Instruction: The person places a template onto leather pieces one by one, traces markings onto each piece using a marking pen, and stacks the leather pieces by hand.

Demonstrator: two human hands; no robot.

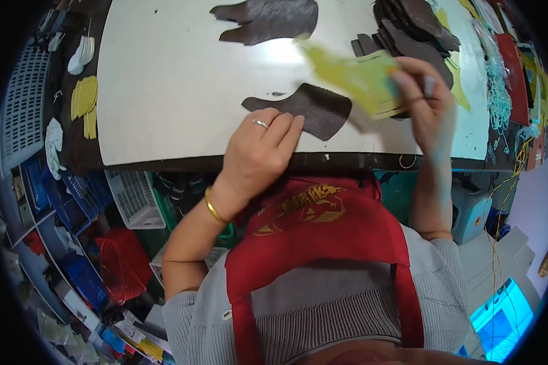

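Observation:
A dark brown leather piece [324, 114] lies flat near the table's front edge, its narrow end to the left. My left hand [259, 146] is closed over its near edge, fingertips pressing on the leather; the thumb is hidden. Above and to the right, my right hand [429, 103] grips a yellow-green flat template [353, 72] with dark marked lines by its right end. The template is tilted, raised over the table and blurred by motion. At the far side lies another dark brown leather piece [277, 21] with a notched left end.
A stack of dark leather pieces [411, 36] sits at the white table's [164, 103] back right, beside tangled light-blue cord [499, 79]. Yellow cut pieces [85, 100] lie left of it. Below the table's left are a white crate [137, 198] and a red basket [123, 264].

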